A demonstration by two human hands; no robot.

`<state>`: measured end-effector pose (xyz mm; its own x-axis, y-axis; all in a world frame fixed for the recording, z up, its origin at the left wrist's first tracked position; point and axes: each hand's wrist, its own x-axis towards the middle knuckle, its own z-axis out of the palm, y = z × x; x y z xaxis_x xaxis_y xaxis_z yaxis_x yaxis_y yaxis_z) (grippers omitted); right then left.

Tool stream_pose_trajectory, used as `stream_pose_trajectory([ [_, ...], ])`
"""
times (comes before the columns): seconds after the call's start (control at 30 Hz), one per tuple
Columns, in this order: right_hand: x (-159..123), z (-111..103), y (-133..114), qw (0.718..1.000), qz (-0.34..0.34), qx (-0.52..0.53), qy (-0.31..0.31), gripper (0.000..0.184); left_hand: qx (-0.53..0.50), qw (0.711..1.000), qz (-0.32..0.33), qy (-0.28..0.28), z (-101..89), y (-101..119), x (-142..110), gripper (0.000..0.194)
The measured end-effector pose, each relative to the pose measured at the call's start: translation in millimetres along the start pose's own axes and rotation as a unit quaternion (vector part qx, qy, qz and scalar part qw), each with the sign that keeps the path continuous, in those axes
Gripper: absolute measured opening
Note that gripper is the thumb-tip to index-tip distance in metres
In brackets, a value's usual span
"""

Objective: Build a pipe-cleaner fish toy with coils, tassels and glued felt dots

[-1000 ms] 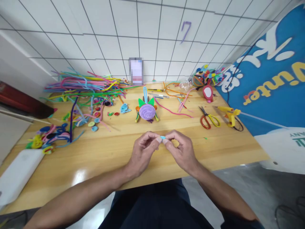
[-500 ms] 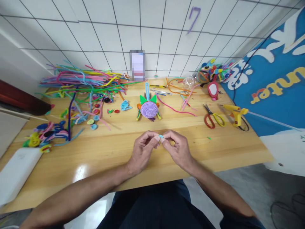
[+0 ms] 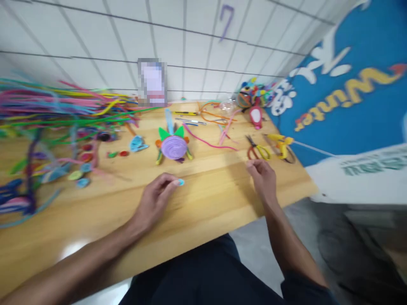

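A small light-blue piece of coiled pipe cleaner [image 3: 181,182] is pinched between the thumb and index finger of my left hand [image 3: 157,199], low over the table. My right hand [image 3: 263,176] is apart from it, with loosely bent fingers and nothing seen in them. Its fingertips are just in front of the handles of the scissors [image 3: 264,151]; whether they touch is unclear. Beyond my left hand stands a craft figure [image 3: 174,147] with a purple coiled front, green pointed pieces and a light-blue loop on top.
A yellow glue gun [image 3: 281,144] lies right of the scissors. Colourful pipe cleaners [image 3: 63,103] are heaped at the back left, with small coiled pieces in front. A yellow cutter [image 3: 185,113] and a pink pipe cleaner [image 3: 211,144] lie behind. A phone [image 3: 153,82] leans on the tiled wall.
Both hands held the blue piece together before. Now my right hand has let go and moved right to the scissors, while my left keeps the piece. The camera view has turned right.
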<state>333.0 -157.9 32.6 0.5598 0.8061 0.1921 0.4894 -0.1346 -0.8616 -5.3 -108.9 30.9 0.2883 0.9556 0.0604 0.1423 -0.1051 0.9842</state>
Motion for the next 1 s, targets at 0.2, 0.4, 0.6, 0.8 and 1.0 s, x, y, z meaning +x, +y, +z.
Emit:
stream_pose_trajectory([
  [0.2,79.3,-83.8,70.7,0.948,0.063,-0.236,0.205,0.037,0.05,0.998,0.002,-0.031,-11.3,-13.0,11.8,0.033],
  [0.4,127.3,-79.0,83.3,0.946,0.091,-0.27,0.153,0.04,0.05,0.998,-0.009,-0.037,-11.1,-16.6,14.0,0.034],
  [0.6,139.1,-72.1,62.4,0.956,0.101,-0.253,0.112,0.039,0.04,0.998,0.005,-0.05,-12.4,-20.9,12.4,0.029],
  [0.8,87.8,-14.8,-5.5,0.978,-0.014,-0.201,0.057,0.04,0.02,0.997,0.023,-0.069,-10.4,-19.0,13.1,0.023],
  [1.0,28.6,49.4,-58.0,0.961,-0.225,-0.162,-0.008,0.036,-0.007,0.997,0.028,-0.075,-9.5,-16.8,14.1,0.021],
])
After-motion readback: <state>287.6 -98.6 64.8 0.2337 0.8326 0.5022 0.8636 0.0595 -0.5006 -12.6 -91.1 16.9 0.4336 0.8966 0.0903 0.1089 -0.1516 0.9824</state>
